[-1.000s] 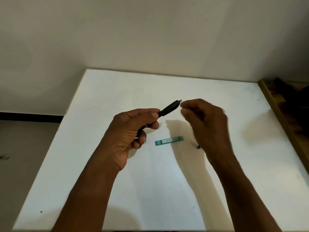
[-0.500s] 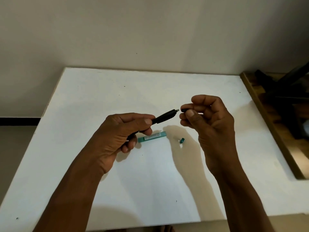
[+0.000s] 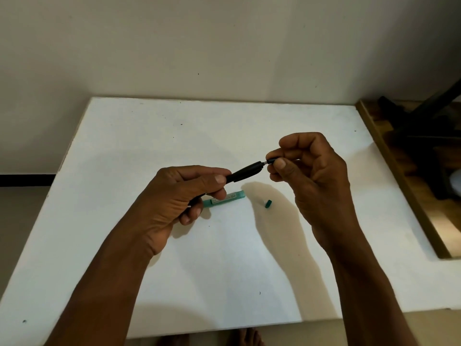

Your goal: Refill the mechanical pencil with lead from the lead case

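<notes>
My left hand [image 3: 179, 198] grips a black mechanical pencil [image 3: 245, 172] that points up and to the right, above the white table [image 3: 149, 136]. My right hand [image 3: 309, 171] pinches a small black cap [image 3: 271, 161] right at the pencil's upper end, where a short metal tube shows. The green lead case [image 3: 233, 197] lies flat on the table under the pencil, partly behind my left fingers. Its small green lid [image 3: 268, 204] lies apart, to the right of the case.
A pale wall rises behind the table. A wooden ledge [image 3: 409, 196] with a dark stand [image 3: 429, 136] on it borders the table's right edge. Bare feet show below the table's near edge.
My right hand closed into a pinch on the small black cap and brought it to the pencil's upper end. The camera view shifted, so the table sits further left in the frame.
</notes>
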